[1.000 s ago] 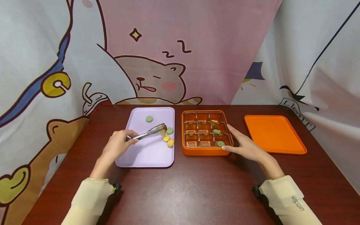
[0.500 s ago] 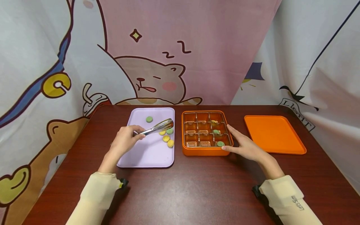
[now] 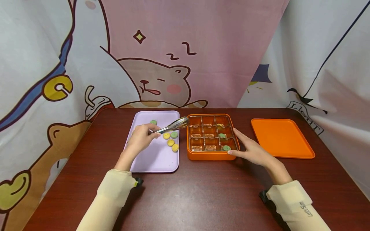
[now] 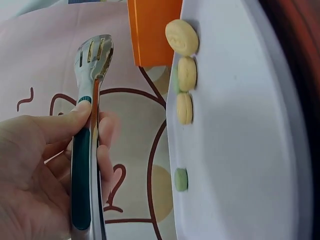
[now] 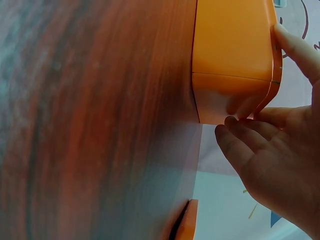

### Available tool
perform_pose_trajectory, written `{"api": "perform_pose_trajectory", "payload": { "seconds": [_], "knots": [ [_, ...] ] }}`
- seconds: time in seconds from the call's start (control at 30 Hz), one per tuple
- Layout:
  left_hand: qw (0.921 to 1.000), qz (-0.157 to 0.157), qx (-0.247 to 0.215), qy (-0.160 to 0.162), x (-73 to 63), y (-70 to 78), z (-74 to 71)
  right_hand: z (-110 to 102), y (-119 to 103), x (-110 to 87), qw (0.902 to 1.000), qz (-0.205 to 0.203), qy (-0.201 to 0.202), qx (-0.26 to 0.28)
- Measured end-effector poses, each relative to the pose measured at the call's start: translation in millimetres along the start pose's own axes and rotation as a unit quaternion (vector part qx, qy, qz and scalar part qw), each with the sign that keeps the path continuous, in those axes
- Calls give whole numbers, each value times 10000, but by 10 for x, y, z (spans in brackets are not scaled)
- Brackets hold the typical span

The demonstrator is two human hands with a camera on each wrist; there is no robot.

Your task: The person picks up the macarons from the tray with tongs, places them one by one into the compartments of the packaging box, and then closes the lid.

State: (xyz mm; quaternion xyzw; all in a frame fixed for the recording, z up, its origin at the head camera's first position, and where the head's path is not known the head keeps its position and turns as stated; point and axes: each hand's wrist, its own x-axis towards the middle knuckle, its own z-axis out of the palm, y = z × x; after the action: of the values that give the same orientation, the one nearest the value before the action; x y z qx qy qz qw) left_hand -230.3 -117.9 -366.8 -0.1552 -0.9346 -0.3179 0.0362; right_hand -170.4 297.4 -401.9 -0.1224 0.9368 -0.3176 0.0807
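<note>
My left hand (image 3: 141, 138) pinches metal tongs (image 3: 173, 125) with dark green grips, held above the lilac tray (image 3: 153, 163). The tongs' slotted head reaches the box's left rim; yellow shows through its slots in the left wrist view, but I cannot tell whether it grips anything. On the tray lie yellow round cookies (image 3: 171, 142) and green ones (image 3: 174, 134). My right hand (image 3: 254, 150) touches the near right corner of the orange box (image 3: 211, 156), thumb at the front rim, fingers along the side. Its clear-walled compartments hold a green cookie (image 3: 226, 147), another green piece and a yellow piece, all in the right column.
An orange flat tray or lid (image 3: 281, 138) lies at the right of the brown table (image 3: 202, 195). Behind the table hangs a cartoon-printed curtain (image 3: 219, 57). The lilac tray and the box stand side by side with a narrow gap.
My left hand has carried the tongs rightward and a little up, from over the tray's cookies to the box's left edge. My right hand and the box have stayed still.
</note>
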Motion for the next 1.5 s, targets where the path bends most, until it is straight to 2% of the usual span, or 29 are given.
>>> {"api": "perform_pose_trajectory", "payload": {
  "seconds": [0.53,0.8,1.2,1.5],
  "knots": [
    [9993,282,-219,60,255,270,252,-6,5,-19,10000,7,-21,-47],
    [9987,224,-423,-159,379,383,398,-6,6,-22,10000,0,-1,-44],
    [9998,128,-8,-173,522,510,584,-9,2,-27,10000,14,-8,-19],
    [9998,-21,69,-165,565,553,682,-3,-5,-18,10000,20,-27,10]
  ]
}}
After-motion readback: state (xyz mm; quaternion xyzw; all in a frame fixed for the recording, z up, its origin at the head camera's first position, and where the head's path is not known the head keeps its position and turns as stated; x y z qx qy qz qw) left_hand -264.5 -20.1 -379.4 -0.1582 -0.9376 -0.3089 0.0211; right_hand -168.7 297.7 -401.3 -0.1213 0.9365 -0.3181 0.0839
